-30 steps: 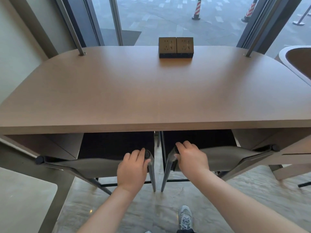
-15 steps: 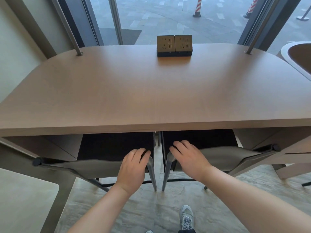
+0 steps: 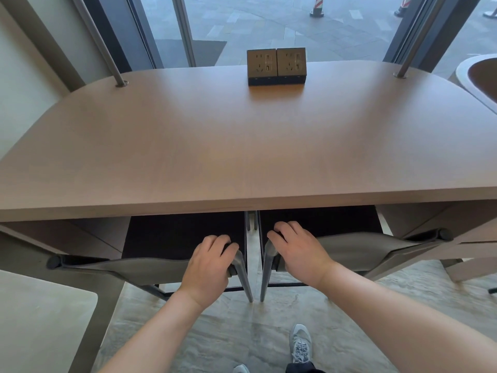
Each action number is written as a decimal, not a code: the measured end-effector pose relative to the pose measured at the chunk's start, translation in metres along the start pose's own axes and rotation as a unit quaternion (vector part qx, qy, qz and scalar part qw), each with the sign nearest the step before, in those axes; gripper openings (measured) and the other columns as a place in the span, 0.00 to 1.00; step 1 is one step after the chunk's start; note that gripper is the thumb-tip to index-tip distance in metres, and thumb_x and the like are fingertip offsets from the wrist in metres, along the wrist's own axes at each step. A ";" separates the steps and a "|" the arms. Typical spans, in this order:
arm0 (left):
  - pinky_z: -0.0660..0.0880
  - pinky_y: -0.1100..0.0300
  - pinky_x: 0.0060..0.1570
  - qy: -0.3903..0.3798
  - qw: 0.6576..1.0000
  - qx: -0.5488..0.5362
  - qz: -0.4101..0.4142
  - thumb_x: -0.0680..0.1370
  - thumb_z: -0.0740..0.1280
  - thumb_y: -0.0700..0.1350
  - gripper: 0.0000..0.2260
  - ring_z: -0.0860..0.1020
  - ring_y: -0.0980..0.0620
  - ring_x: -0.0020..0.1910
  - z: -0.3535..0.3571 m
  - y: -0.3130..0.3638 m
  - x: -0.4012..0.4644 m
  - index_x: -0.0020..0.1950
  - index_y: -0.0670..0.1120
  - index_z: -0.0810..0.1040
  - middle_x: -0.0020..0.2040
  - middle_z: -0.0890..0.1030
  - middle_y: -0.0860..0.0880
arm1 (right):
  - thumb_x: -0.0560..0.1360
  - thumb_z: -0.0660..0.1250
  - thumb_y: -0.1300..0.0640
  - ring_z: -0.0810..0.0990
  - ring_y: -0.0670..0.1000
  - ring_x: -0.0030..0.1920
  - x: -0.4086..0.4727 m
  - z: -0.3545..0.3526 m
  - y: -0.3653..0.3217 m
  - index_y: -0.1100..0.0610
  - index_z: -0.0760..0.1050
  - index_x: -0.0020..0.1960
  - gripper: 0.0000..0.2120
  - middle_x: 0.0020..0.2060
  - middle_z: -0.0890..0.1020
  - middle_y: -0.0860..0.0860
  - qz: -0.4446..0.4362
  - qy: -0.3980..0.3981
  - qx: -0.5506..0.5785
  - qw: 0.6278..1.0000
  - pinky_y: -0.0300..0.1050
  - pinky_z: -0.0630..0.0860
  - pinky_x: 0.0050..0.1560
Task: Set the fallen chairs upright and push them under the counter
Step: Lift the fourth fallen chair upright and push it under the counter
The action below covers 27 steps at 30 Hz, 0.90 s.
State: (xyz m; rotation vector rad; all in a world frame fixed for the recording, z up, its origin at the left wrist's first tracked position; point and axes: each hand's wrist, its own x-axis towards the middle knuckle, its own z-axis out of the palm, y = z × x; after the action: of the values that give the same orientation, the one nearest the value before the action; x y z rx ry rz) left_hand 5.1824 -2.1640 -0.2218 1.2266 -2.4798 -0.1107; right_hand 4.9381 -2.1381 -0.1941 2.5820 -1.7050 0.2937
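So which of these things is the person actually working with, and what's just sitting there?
Part of the job:
- left chair, its backrest gripped by the left hand
- right chair, its backrest gripped by the right hand
- counter, with both seats already under it

Just there:
- twin socket box at the counter's far edge
- striped bollard outside

Cafe/lobby: counter [image 3: 242,146] w/ sockets [image 3: 276,66], glass doors [image 3: 269,25]

Left hand [image 3: 208,267]: palm down, fingers curled over the top edge of a chair back, forearm reaching forward from low left.
Right hand [image 3: 298,250]: palm down, fingers curled over the other chair back, forearm stretched from low right.
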 end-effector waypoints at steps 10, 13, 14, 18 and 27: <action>0.77 0.50 0.46 -0.012 1.000 -0.006 -0.017 0.59 0.76 0.27 0.26 0.73 0.45 0.53 0.000 0.001 -0.002 0.55 0.44 0.82 0.54 0.80 0.46 | 0.56 0.74 0.70 0.79 0.58 0.44 0.001 0.011 -0.002 0.62 0.79 0.56 0.28 0.52 0.80 0.59 0.009 0.019 0.007 1.000 0.48 0.79 0.37; 0.78 0.49 0.49 -0.024 0.999 0.009 -0.020 0.57 0.75 0.28 0.28 0.74 0.43 0.55 -0.001 0.006 -0.003 0.55 0.43 0.81 0.55 0.80 0.45 | 0.58 0.74 0.68 0.79 0.57 0.47 -0.002 0.012 -0.003 0.60 0.78 0.59 0.29 0.54 0.80 0.58 0.005 0.008 -0.014 1.000 0.50 0.79 0.41; 0.78 0.49 0.50 -0.028 0.999 0.020 -0.016 0.57 0.75 0.28 0.28 0.75 0.43 0.56 -0.002 0.009 -0.003 0.55 0.43 0.82 0.55 0.80 0.44 | 0.58 0.75 0.66 0.79 0.57 0.48 -0.003 0.012 -0.004 0.59 0.77 0.60 0.29 0.55 0.80 0.57 0.008 -0.001 -0.024 1.000 0.50 0.79 0.42; 0.77 0.48 0.55 -0.044 0.998 0.045 -0.004 0.61 0.75 0.31 0.27 0.76 0.42 0.60 -0.004 0.019 -0.009 0.59 0.42 0.81 0.59 0.80 0.43 | 0.60 0.75 0.62 0.78 0.57 0.52 -0.009 0.010 -0.011 0.58 0.75 0.64 0.32 0.59 0.79 0.57 0.025 -0.035 -0.045 0.998 0.51 0.78 0.47; 0.78 0.48 0.56 -0.039 0.999 0.015 -0.032 0.62 0.75 0.27 0.28 0.79 0.41 0.59 -0.011 0.016 -0.012 0.62 0.40 0.81 0.60 0.81 0.41 | 0.60 0.77 0.61 0.79 0.57 0.52 -0.012 0.002 -0.023 0.57 0.76 0.64 0.32 0.61 0.79 0.56 0.067 -0.080 -0.065 0.992 0.52 0.78 0.49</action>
State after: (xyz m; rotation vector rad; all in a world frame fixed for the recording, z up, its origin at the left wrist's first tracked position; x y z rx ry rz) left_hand 5.1813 -2.1437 -0.2116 1.3376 -2.5179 -0.1407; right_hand 4.9549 -2.1185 -0.1960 2.4615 -1.8850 -0.0212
